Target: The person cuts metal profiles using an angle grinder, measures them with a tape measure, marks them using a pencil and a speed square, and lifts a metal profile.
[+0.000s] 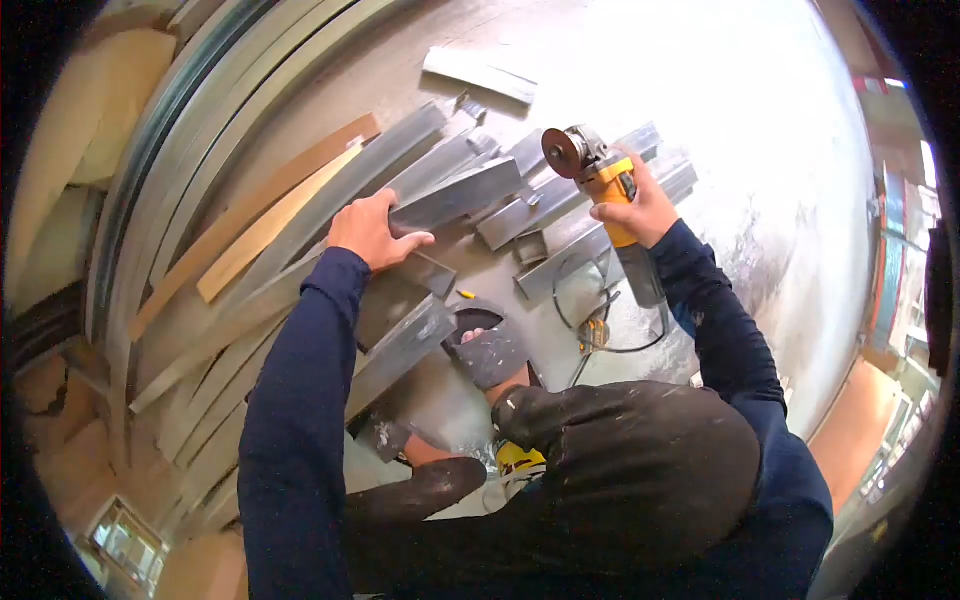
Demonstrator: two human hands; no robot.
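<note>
My right hand is wrapped round a yellow and grey angle grinder, held upright with its brown disc at the top left. My left hand grips the near left end of a grey metal channel, thumb to the right of the end, fingers over its upper side. The grinder's disc is apart from the channel. A black cable curls below the grinder.
More metal profiles lie round my feet. Wooden strips and long bars are at the left. A short white-grey piece lies at the top. A yellow and black tool rests on the floor.
</note>
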